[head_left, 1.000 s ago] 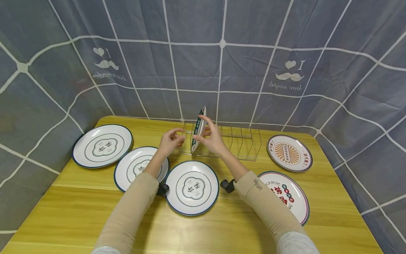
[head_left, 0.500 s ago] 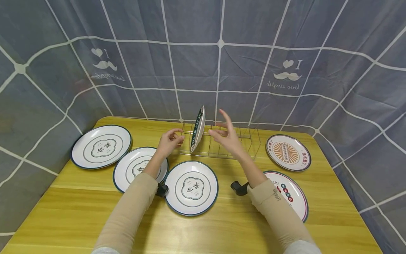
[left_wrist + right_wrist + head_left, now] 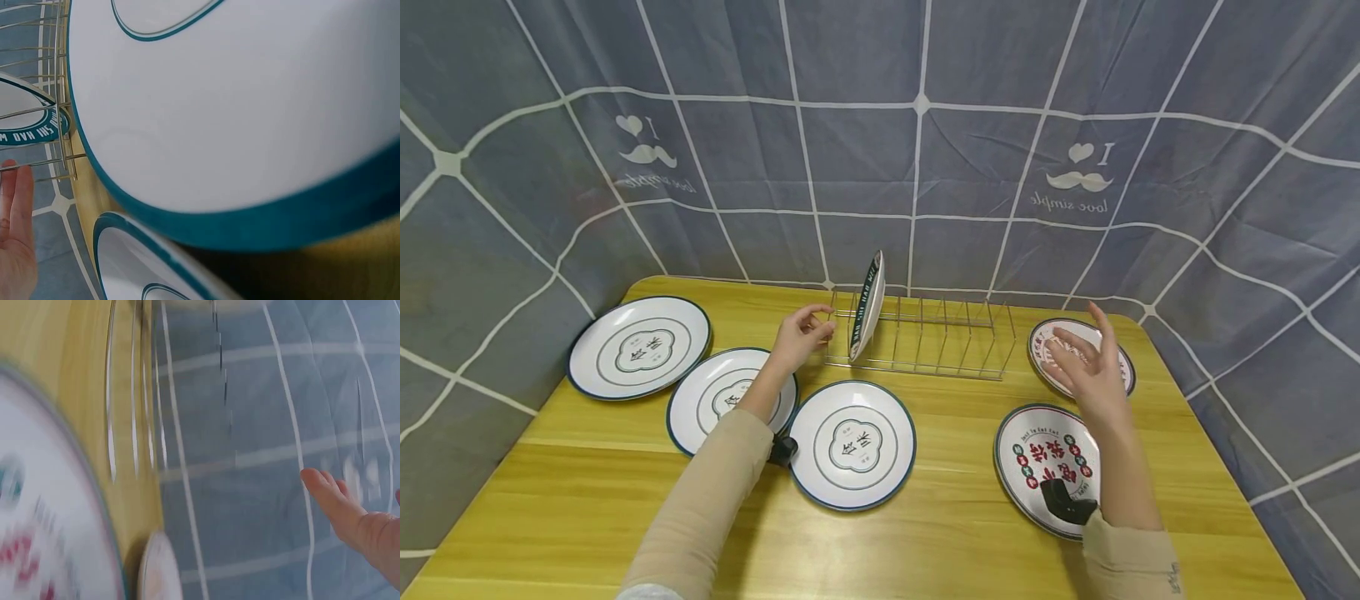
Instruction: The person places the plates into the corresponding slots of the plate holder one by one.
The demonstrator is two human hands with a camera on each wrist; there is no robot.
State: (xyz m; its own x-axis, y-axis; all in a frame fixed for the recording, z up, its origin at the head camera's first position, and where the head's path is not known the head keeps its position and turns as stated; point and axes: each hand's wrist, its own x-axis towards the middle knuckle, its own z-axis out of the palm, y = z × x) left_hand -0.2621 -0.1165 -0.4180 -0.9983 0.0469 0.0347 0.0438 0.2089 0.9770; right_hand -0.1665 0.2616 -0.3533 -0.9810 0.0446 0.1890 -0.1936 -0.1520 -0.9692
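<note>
The wire rack point(image 3: 915, 371) stood toward the back of the counter point(image 3: 955, 533), and one plate with a dark green lettered band point(image 3: 867, 308) sat on edge in it near the left end, leaning a little. Just outside that end was the left hand point(image 3: 800, 337), fingers bent and tips up against the end wire; from where I stood, I couldn't tell whether its grip pinched the wire or merely touched it.

The right hand point(image 3: 1090, 375) was well off the rack's right end, its grip loose and wide, thumb apart, with nothing in it. It hovered above a small patterned plate point(image 3: 1040, 350) lying right of the rack; a larger red-lettered plate point(image 3: 1048, 442) lay nearer the person. Three blue-rimmed white plates lay flat: one in front of the rack point(image 3: 853, 417), two off to its left point(image 3: 617, 358). Grey-blue checked cloth point(image 3: 737, 167) hung behind the rack.
</note>
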